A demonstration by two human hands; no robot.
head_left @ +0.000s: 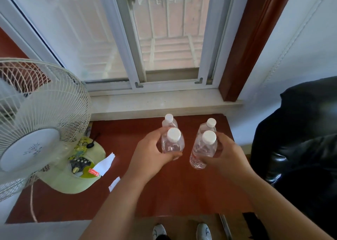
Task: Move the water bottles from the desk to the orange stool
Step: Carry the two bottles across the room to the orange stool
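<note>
Several clear water bottles with white caps stand on the reddish-brown desk (182,190) under the window. My left hand (151,154) is wrapped around the near left bottle (172,143). My right hand (226,154) grips the near right bottle (203,152), which leans slightly. Behind them stand the far left bottle (169,121) and the far right bottle (208,125), untouched. The orange stool is out of view.
A white fan (36,123) with a pale green base (73,174) fills the desk's left side, beside scraps of white paper (105,164). A black leather chair (299,141) stands to the right. The window sill (160,103) runs behind the bottles.
</note>
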